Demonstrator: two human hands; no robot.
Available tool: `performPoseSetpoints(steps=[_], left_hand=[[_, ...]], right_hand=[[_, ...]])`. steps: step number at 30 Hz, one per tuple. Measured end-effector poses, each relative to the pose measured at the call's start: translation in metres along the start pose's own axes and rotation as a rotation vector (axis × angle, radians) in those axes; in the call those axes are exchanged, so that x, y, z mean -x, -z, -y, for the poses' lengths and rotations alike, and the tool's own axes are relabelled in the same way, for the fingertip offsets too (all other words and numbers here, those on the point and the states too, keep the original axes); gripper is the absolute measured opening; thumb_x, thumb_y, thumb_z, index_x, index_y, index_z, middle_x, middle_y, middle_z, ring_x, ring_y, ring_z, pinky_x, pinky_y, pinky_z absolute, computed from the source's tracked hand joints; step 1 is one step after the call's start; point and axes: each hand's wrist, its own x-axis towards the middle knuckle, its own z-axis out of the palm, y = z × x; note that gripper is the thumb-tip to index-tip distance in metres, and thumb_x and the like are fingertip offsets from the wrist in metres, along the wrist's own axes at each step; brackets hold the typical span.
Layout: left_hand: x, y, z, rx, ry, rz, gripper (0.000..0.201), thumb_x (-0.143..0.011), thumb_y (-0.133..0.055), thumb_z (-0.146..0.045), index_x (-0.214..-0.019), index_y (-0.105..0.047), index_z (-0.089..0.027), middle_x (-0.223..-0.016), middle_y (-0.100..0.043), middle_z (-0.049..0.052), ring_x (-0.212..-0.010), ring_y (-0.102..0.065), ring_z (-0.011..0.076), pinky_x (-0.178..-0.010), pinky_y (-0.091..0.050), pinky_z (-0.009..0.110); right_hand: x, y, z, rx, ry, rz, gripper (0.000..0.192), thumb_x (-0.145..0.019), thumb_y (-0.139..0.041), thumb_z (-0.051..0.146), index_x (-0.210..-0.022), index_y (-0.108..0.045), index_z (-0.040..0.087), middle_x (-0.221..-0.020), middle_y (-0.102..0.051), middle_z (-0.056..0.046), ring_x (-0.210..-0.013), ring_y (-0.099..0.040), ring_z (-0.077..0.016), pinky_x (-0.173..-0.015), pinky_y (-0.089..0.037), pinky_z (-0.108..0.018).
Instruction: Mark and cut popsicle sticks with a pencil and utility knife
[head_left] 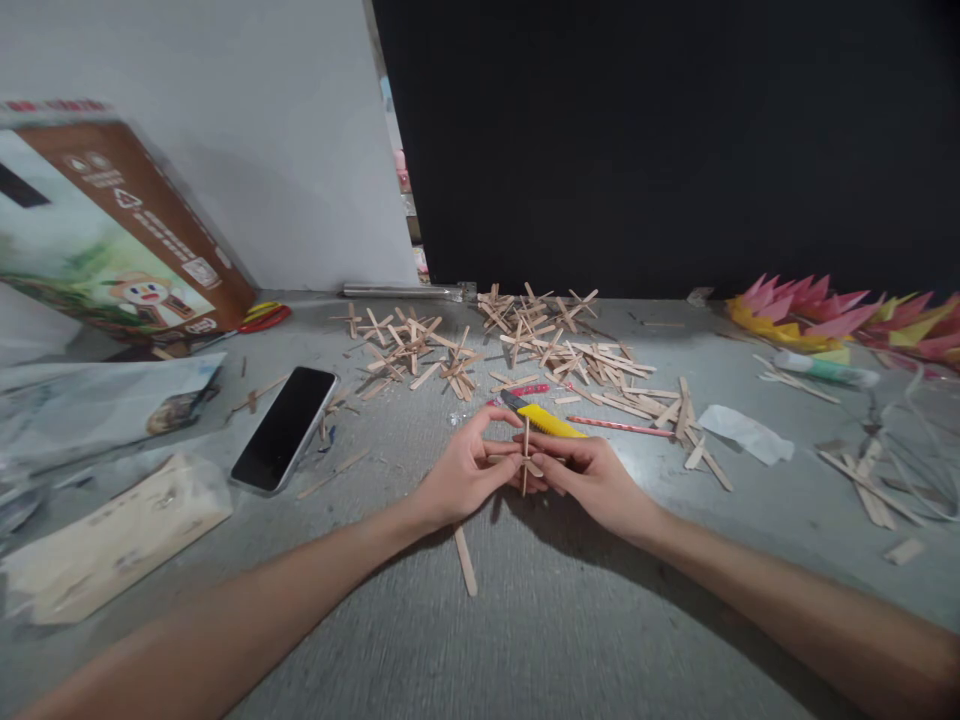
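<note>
Between my two hands is a small star of crossed wooden craft sticks (pixel 526 430), one stick of it standing upright. My left hand (pixel 474 465) pinches it from the left with thumb and fingers. From the right, the thumb and fingers of my right hand (pixel 592 478) close on it too. Just beyond my hands lies a yellow utility knife (pixel 551 421), partly behind my right fingers. A loose craft stick (pixel 465 560) rests on the table below my left wrist. Further back spreads a pile of stick stars and loose sticks (pixel 540 340).
A phone (pixel 285 430) and plastic-wrapped packs (pixel 120 530) lie at left, before a printed carton (pixel 127 240). A striped pencil (pixel 622 427), white paper scrap (pixel 750 432), glue stick (pixel 825 368) and pink paper flowers (pixel 802 310) are at right. A black panel (pixel 675 150) stands behind.
</note>
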Motion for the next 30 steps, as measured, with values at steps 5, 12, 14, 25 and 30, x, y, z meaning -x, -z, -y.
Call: performPoseSetpoints(steps=[5, 12, 14, 25, 30], left_hand=[[0.001, 0.0, -0.002, -0.015, -0.007, 0.016, 0.052, -0.099, -0.077, -0.037, -0.135, -0.044, -0.02, -0.093, -0.083, 0.011, -0.083, -0.083, 0.0254, -0.081, -0.064, 0.035], [0.001, -0.002, -0.005, 0.012, -0.002, 0.05, 0.063, -0.099, -0.076, -0.035, -0.147, -0.038, -0.021, -0.089, -0.082, 0.009, -0.082, -0.084, 0.0269, -0.081, -0.066, 0.036], [0.001, -0.002, -0.006, 0.017, -0.002, 0.054, 0.062, -0.1, -0.076, -0.035, -0.146, -0.037, -0.022, -0.088, -0.081, 0.008, -0.082, -0.084, 0.0268, -0.08, -0.066, 0.036], [0.0, -0.001, -0.002, 0.051, 0.022, 0.004, 0.066, -0.096, -0.081, -0.037, -0.139, -0.033, -0.026, -0.1, -0.08, 0.009, -0.084, -0.083, 0.0254, -0.083, -0.067, 0.038], [-0.001, -0.002, 0.006, -0.003, -0.027, -0.137, 0.059, -0.094, -0.083, -0.041, -0.132, -0.041, -0.026, -0.114, -0.071, 0.007, -0.081, -0.08, 0.0194, -0.084, -0.067, 0.038]], right_hand=[[0.0, -0.001, 0.007, 0.03, -0.005, 0.049, 0.041, -0.105, -0.061, 0.053, -0.095, -0.081, 0.019, -0.078, -0.067, -0.002, -0.065, -0.053, -0.0137, -0.063, -0.045, -0.028], [0.0, -0.002, 0.001, 0.005, 0.011, 0.059, 0.038, -0.105, -0.063, 0.051, -0.096, -0.082, 0.02, -0.076, -0.067, -0.002, -0.072, -0.059, -0.0164, -0.071, -0.048, -0.031], [0.0, -0.001, -0.002, 0.015, 0.0, 0.05, 0.038, -0.104, -0.064, 0.052, -0.097, -0.083, 0.02, -0.076, -0.068, -0.002, -0.071, -0.06, -0.0163, -0.07, -0.048, -0.031], [-0.003, -0.002, -0.003, 0.045, -0.024, -0.036, 0.047, -0.098, -0.068, 0.058, -0.118, -0.085, 0.019, -0.075, -0.066, -0.001, -0.064, -0.052, -0.0136, -0.061, -0.045, -0.027], [-0.002, 0.0, -0.005, 0.061, -0.065, -0.094, 0.057, -0.099, -0.067, 0.056, -0.138, -0.076, 0.015, -0.059, -0.051, 0.005, -0.057, -0.047, -0.0135, -0.059, -0.044, -0.029]])
